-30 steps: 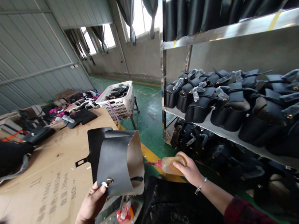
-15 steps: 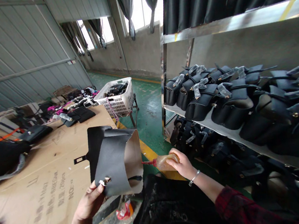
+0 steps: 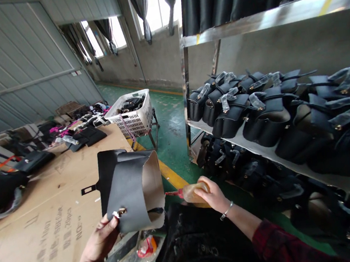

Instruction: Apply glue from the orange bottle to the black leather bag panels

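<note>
A black handbag body (image 3: 129,188) is tilted on its side above the cardboard edge, its beige-lined open end facing right. My left hand (image 3: 102,239) grips its lower left by the gold clasp (image 3: 121,212), thumb on the outside; the other fingers are mostly hidden behind it. A flap with a slotted tab (image 3: 89,189) sticks out to the left. In my right hand (image 3: 214,194) is a squeeze bottle (image 3: 191,192) of amber-coloured content, fingers wrapped round it. Its thin red nozzle (image 3: 172,193) points left at the rim of the bag's open end; whether they touch I cannot tell.
Cardboard (image 3: 55,198) covers the table at left, with black bags (image 3: 90,136) lying on it. A white plastic basket (image 3: 137,118) stands beyond on a metal stand. At right, a metal rack (image 3: 185,86) holds many black bags. A red-and-white packet (image 3: 147,247) lies below.
The view has shifted slightly, so the surroundings sit a little further left. Both hands keep their holds on the bag and the bottle, and the nozzle stays by the bag's rim.
</note>
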Demonstrator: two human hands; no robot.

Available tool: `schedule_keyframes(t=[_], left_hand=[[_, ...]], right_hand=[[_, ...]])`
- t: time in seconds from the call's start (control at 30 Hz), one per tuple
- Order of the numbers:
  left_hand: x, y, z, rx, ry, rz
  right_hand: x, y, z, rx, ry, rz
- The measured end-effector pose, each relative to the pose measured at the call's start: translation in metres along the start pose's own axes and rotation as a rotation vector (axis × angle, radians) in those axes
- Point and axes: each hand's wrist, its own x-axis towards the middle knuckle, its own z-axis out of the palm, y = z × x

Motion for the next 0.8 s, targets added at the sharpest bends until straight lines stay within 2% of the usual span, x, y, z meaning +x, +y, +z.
schedule_keyframes(t=[0.17,0.37,0.63,0.8], left_hand=[[0.002,-0.004,-0.006,0.009,-0.037,-0.002],[0.002,-0.007,-0.007,0.023,-0.068,-0.007],[0.004,-0.005,-0.008,0.037,-0.098,-0.010],[0.005,-0.004,-0.006,0.047,-0.100,-0.023]], right_hand=[[0.004,-0.002,0.004,0.007,0.082,-0.021],[0.007,-0.002,0.011,0.018,0.029,-0.034],[-0.006,0.007,-0.001,0.161,-0.128,0.117],[-0.001,0.003,0.005,0.188,-0.064,0.109]])
